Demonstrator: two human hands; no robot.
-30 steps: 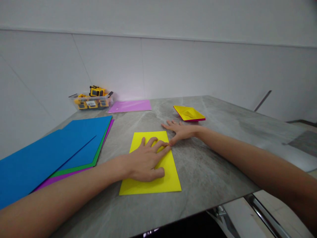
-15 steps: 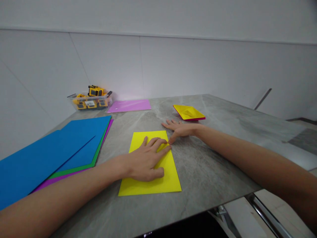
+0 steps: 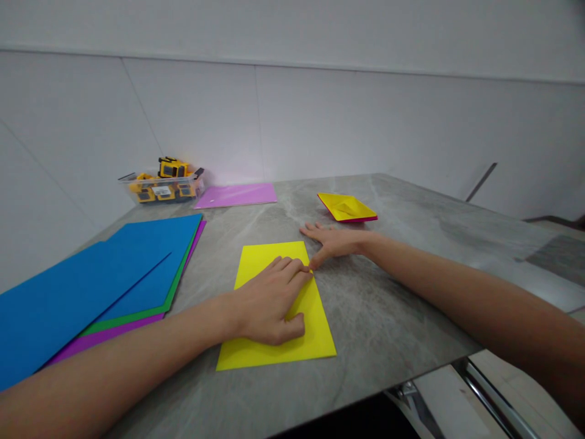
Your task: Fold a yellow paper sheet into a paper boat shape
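A yellow sheet of paper (image 3: 315,326) lies flat on the grey marble table (image 3: 388,305) in front of me. My left hand (image 3: 269,299) rests palm down on the sheet, fingers stretched toward its right edge. My right hand (image 3: 336,241) lies flat on the table just past the sheet's far right corner, fingers spread, thumb touching the paper's edge near my left fingertips. Neither hand holds anything.
A stack of blue, green and purple sheets (image 3: 114,274) lies at the left. A pink sheet (image 3: 237,195) and a clear box of yellow toy vehicles (image 3: 162,186) sit at the back. A folded yellow paper shape (image 3: 347,207) lies beyond my right hand. The table's edge runs close at the right.
My left fingers have drawn closer together and slid slightly toward the sheet's right edge. The right hand has barely moved.
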